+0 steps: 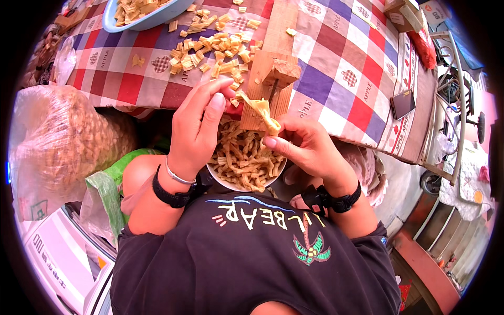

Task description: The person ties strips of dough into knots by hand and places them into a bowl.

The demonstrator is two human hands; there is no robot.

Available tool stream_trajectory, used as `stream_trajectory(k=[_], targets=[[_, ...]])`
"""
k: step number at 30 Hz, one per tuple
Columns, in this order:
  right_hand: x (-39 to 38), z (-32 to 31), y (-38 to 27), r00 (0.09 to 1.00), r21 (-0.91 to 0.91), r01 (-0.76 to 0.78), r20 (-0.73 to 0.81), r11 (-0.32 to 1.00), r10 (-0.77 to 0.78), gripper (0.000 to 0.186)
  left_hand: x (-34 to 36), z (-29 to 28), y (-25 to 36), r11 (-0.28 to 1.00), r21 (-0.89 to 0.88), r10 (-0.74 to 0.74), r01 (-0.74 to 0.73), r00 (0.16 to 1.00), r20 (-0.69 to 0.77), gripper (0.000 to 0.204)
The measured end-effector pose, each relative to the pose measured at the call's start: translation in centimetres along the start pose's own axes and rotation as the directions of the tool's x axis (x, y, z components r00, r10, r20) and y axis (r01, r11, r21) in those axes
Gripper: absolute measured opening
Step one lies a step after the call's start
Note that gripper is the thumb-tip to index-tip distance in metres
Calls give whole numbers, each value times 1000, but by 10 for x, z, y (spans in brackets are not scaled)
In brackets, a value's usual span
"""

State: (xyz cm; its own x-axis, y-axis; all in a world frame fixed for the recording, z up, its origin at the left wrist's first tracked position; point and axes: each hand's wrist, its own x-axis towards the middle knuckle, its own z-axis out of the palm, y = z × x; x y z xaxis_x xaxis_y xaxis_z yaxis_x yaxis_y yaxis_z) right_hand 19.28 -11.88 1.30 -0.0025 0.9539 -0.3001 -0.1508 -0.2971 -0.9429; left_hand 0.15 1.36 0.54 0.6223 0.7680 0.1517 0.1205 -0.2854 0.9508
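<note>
A pale yellow, folded strip (pixel 261 111), perhaps dried bean curd or rawhide, slants in front of a wooden block with a thin metal pin (pixel 274 89). Thumb and fingers of my right hand (pixel 310 144) pinch its lower end. My left hand (pixel 199 115) is raised on the other side, thumb apart from its bent fingers. Its fingertips come close to the strip's upper end; whether they touch is unclear. Beneath both hands, a white bowl (pixel 223 182) in my lap is heaped with twisted tan strips (pixel 247 155). The block stands on a wooden board (pixel 281 39) reaching over the table edge.
Loose yellow pieces (pixel 218 50) lie on the checked tablecloth (pixel 336 58), beside a blue basin (pixel 149 22) of more pieces. A phone (pixel 402 104) rests near the right edge. A large filled plastic bag (pixel 63 142) stands left; a metal-framed cart (pixel 457 105) stands right.
</note>
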Motion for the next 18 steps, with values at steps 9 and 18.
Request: stream_trajectory(k=[9,18], targets=[[-1,-9,-5,983,119,101,-165,988,-80,13,-14,16,1,952,-142,-198,271,899,390,21],[21,-18,23,916,-184,65,-379,981,-132,16,4,29,-19,978,169,-140,123,985,96,17]])
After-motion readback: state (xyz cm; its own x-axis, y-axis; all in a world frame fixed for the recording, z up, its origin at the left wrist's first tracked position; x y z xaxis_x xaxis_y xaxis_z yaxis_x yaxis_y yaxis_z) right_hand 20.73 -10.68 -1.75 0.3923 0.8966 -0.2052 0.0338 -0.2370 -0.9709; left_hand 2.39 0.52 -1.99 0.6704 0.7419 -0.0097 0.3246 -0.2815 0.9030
